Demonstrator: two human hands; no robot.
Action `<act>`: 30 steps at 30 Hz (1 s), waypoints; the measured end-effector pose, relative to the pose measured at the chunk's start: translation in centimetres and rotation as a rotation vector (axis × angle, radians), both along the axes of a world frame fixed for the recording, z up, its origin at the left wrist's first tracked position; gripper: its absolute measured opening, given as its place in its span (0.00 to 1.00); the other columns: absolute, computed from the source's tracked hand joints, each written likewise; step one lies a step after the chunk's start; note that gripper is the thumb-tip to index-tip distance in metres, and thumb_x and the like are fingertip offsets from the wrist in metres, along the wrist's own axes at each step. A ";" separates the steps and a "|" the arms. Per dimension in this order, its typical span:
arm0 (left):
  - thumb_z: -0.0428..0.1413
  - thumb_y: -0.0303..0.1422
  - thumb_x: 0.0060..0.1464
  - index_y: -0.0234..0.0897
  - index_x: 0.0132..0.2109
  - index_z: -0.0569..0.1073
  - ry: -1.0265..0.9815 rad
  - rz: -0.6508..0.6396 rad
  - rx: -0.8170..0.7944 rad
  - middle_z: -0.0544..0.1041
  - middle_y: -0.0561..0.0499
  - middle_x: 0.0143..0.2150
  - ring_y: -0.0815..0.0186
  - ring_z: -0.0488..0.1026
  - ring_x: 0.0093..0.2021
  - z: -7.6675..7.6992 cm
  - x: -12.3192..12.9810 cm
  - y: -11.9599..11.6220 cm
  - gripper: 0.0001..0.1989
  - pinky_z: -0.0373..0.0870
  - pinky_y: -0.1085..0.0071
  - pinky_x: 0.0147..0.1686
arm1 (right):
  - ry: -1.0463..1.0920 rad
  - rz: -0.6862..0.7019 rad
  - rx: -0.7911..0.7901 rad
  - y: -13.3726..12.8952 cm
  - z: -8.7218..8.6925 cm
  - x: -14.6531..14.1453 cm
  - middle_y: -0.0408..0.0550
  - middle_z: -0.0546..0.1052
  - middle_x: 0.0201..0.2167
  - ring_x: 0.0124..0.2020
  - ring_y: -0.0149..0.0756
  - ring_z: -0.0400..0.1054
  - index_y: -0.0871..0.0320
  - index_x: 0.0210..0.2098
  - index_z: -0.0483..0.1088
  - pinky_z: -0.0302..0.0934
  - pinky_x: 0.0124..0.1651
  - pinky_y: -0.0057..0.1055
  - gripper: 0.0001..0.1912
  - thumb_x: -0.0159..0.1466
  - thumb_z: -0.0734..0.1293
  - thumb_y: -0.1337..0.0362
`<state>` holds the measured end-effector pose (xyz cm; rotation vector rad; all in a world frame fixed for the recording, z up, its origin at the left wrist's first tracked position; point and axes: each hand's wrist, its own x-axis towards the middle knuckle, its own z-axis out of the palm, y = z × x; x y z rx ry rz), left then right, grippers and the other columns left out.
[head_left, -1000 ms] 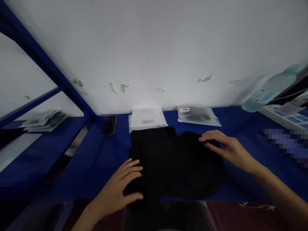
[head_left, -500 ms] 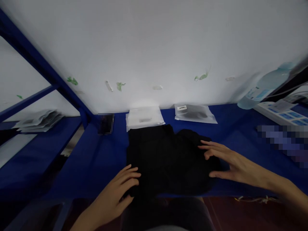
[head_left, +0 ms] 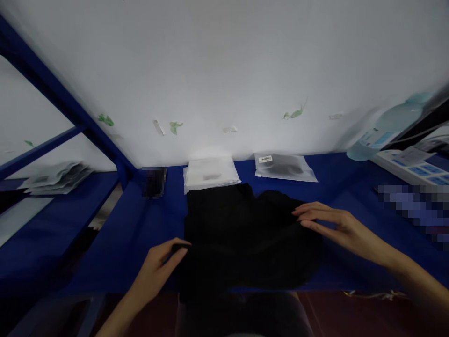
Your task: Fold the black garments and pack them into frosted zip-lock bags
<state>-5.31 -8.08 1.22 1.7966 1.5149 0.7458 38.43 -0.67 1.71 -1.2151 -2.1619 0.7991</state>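
A black cloth garment (head_left: 238,234) lies spread over the blue table in front of me, its near edge reaching the table's front; its exact kind is too dark to make out. At its left edge my left hand (head_left: 159,264) pinches a fold of the fabric between thumb and fingers. On the right side, my right hand (head_left: 333,224) has thumb and fingers drawn together on the cloth, gripping a bit of it. Just beyond the garment lie a stack of white frosted zip bags (head_left: 210,172) and a frosted bag with a barcode label (head_left: 286,167).
The blue table (head_left: 154,224) meets a white wall behind. A dark blurred object (head_left: 154,181) lies at the left near a blue metal frame (head_left: 75,117). To the right are a large water bottle (head_left: 386,126) and label sheets (head_left: 421,168). More bags (head_left: 58,178) lie far left.
My left hand went from lying open on the cloth to pinching its left edge. My right thumb moved up toward the fingers, closing on the fabric.
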 end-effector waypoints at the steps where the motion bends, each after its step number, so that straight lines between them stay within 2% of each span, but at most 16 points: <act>1: 0.51 0.41 0.60 0.41 0.37 0.75 -0.028 0.067 -0.014 0.78 0.52 0.34 0.62 0.75 0.36 0.0 0.0 0.6 0.12 0.73 0.69 0.37 | 0.003 -0.023 0.014 0.5 0.3 -0.3 0.47 0.76 0.48 0.52 0.47 0.68 0.46 0.41 0.76 0.66 0.53 0.45 0.12 0.63 0.64 0.52; 3: 0.53 0.43 0.57 0.38 0.31 0.73 -0.090 0.173 -0.013 0.74 0.53 0.29 0.64 0.72 0.32 0.1 0.0 2.1 0.14 0.70 0.72 0.33 | 0.013 -0.093 0.057 1.7 0.7 -1.0 0.47 0.77 0.46 0.50 0.46 0.69 0.48 0.41 0.75 0.65 0.52 0.44 0.14 0.63 0.63 0.50; 6: 0.55 0.45 0.55 0.37 0.29 0.70 -0.131 0.234 -0.018 0.70 0.55 0.28 0.66 0.69 0.31 0.3 0.2 4.4 0.16 0.66 0.73 0.32 | 0.000 -0.188 0.140 3.9 0.4 -1.8 0.47 0.78 0.42 0.45 0.44 0.71 0.50 0.38 0.74 0.64 0.50 0.41 0.16 0.63 0.62 0.48; 12: 0.54 0.47 0.54 0.38 0.23 0.53 0.104 0.215 -0.003 0.53 0.58 0.21 0.70 0.56 0.24 -0.3 0.3 7.2 0.23 0.52 0.75 0.25 | -0.114 -0.273 0.174 6.6 -1.7 -2.3 0.47 0.76 0.31 0.35 0.41 0.70 0.53 0.28 0.71 0.62 0.39 0.37 0.20 0.61 0.62 0.43; 16: 0.53 0.47 0.54 0.38 0.23 0.55 0.237 0.205 0.028 0.58 0.58 0.22 0.69 0.59 0.25 -1.2 0.2 7.5 0.22 0.54 0.74 0.26 | -0.158 -0.259 0.159 6.4 -2.6 -2.2 0.46 0.75 0.30 0.34 0.40 0.69 0.52 0.26 0.69 0.61 0.39 0.37 0.21 0.61 0.61 0.43; 18: 0.53 0.46 0.54 0.38 0.24 0.59 0.277 0.206 0.035 0.61 0.57 0.23 0.67 0.62 0.26 -1.5 0.2 7.5 0.19 0.56 0.73 0.27 | -0.166 -0.256 0.131 6.1 -3.0 -2.2 0.46 0.75 0.29 0.33 0.40 0.69 0.53 0.25 0.69 0.61 0.39 0.37 0.21 0.62 0.61 0.43; 20: 0.54 0.46 0.54 0.39 0.30 0.65 0.283 0.210 0.044 0.65 0.56 0.25 0.66 0.64 0.27 -1.7 0.2 7.5 0.15 0.59 0.72 0.29 | -0.151 -0.270 0.105 5.9 -3.4 -2.2 0.46 0.75 0.29 0.32 0.39 0.69 0.53 0.25 0.68 0.61 0.38 0.36 0.21 0.61 0.61 0.43; 24: 0.54 0.45 0.55 0.40 0.44 0.69 0.236 0.177 0.035 0.71 0.55 0.31 0.64 0.69 0.32 -1.3 0.0 7.4 0.15 0.64 0.69 0.35 | -0.070 -0.353 0.046 5.4 -3.5 -1.9 0.46 0.77 0.32 0.33 0.38 0.71 0.53 0.32 0.68 0.63 0.38 0.34 0.20 0.58 0.64 0.42; 27: 0.52 0.46 0.56 0.40 0.43 0.71 0.208 0.116 -0.043 0.73 0.53 0.34 0.63 0.70 0.35 -0.6 -0.2 7.3 0.15 0.65 0.69 0.37 | -0.064 -0.406 0.025 4.7 -3.1 -1.2 0.47 0.78 0.36 0.37 0.41 0.72 0.53 0.39 0.69 0.64 0.41 0.36 0.23 0.57 0.64 0.41; 30: 0.53 0.47 0.54 0.39 0.44 0.72 0.204 0.112 -0.082 0.74 0.53 0.34 0.62 0.70 0.34 -0.4 -0.4 7.2 0.18 0.65 0.68 0.37 | -0.130 -0.431 0.010 3.7 -2.7 -0.5 0.48 0.78 0.38 0.38 0.43 0.72 0.54 0.40 0.71 0.64 0.41 0.37 0.26 0.55 0.65 0.39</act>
